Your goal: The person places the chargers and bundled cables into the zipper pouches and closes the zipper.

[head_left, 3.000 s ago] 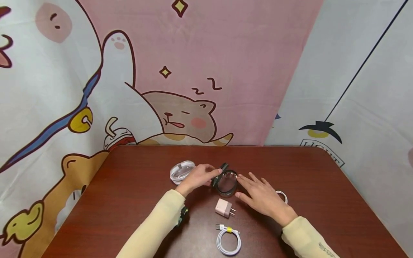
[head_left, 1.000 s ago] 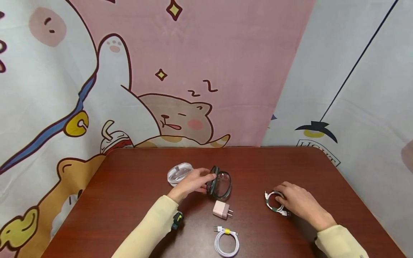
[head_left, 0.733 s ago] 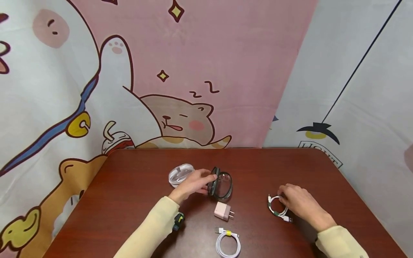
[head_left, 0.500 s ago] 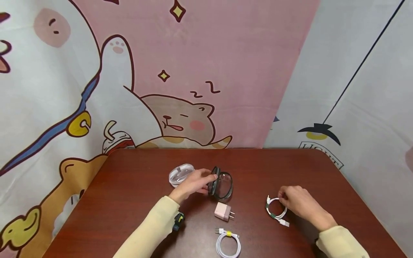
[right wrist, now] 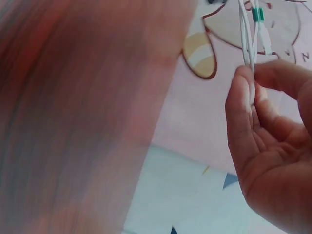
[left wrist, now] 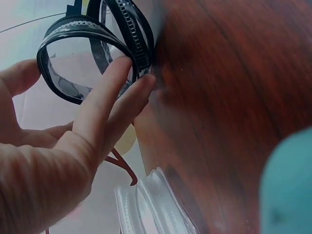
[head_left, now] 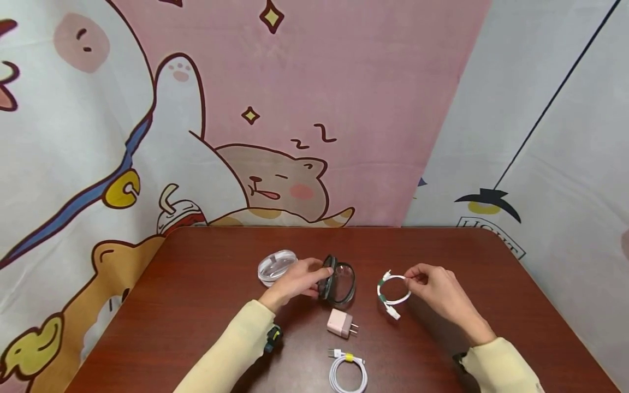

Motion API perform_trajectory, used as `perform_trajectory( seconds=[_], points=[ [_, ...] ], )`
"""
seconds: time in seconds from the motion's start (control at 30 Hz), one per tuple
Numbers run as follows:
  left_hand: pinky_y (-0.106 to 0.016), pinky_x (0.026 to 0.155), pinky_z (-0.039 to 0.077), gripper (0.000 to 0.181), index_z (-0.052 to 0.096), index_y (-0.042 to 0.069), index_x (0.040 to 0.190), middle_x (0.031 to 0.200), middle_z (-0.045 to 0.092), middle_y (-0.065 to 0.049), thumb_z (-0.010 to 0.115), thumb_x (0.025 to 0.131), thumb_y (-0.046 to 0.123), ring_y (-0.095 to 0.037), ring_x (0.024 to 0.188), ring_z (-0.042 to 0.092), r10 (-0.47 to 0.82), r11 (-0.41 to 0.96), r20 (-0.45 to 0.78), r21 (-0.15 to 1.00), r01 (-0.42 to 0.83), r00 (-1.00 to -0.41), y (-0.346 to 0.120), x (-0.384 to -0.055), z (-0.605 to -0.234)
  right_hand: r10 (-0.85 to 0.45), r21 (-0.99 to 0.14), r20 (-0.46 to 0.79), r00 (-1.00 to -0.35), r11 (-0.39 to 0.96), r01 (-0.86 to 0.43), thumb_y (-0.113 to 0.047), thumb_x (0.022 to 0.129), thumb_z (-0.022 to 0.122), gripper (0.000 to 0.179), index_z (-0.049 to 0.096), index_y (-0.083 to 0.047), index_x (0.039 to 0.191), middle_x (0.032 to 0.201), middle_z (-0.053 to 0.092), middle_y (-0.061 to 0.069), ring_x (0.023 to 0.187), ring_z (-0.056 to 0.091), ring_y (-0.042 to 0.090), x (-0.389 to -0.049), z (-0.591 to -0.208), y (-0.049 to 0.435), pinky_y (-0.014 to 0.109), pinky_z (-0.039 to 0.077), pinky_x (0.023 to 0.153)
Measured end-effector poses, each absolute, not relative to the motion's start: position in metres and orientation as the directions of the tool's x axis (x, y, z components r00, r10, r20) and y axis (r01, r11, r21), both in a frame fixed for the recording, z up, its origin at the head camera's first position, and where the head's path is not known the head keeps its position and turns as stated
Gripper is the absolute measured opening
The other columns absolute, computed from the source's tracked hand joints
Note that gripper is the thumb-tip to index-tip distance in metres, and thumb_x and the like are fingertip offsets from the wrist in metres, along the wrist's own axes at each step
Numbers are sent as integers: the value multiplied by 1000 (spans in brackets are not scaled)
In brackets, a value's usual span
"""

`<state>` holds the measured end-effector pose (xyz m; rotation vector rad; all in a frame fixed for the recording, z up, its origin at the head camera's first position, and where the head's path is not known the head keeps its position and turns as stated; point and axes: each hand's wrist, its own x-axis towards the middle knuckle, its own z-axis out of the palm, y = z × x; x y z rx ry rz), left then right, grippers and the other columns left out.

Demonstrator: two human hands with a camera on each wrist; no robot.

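Observation:
My left hand (head_left: 297, 279) holds a small clear round zip case with black trim (head_left: 344, 284) by its raised side, thumb on one face and fingers on the other. In the left wrist view the case (left wrist: 73, 34) gapes, its zipper teeth showing. Between thumb and fingertips, my right hand (head_left: 439, 289) pinches a coiled white USB cable (head_left: 393, 302) bound with green ties. The right wrist view shows the cable (right wrist: 247, 44) hanging from that pinch, one green tie (right wrist: 258, 14) on it. The coil is off the table, to the right of the case.
A white-trimmed clear case (head_left: 276, 266) sits left of the left hand. Nearer me lie a pink charger plug (head_left: 340, 323) and a white cable coil with a yellow tie (head_left: 348, 376). The brown table (head_left: 221, 240) meets a cartoon-printed cloth (head_left: 373, 109) behind.
My right hand has gone from beside the case to the right, pinched the green-tied cable, lifted it and carried it left toward the case. The left hand keeps hold of the case.

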<state>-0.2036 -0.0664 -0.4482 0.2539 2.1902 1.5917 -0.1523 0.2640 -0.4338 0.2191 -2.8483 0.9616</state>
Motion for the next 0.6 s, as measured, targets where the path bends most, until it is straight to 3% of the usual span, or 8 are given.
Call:
perform_trajectory(
  seconds=[0.17, 0.6],
  points=[
    [-47, 79, 62, 67, 47, -10, 144, 125, 64, -25, 68, 99, 33, -33, 93, 73, 387, 331, -205, 941, -72, -899, -64, -204, -449, -29, -686, 152, -988, 717, -126, -13, 91, 75, 8, 74, -8, 96, 79, 67, -2, 68, 56, 13, -159, -429, 241, 26, 45, 58],
    [-48, 79, 62, 64, 48, -10, 142, 124, 65, -24, 68, 99, 31, -28, 91, 73, 407, 296, -193, 953, -71, -893, -62, -202, -450, 24, -757, 97, -995, 651, -58, -14, 88, 71, 9, 74, -9, 94, 71, 66, -3, 64, 61, 12, -180, -432, 194, 28, 47, 60]
  ],
)
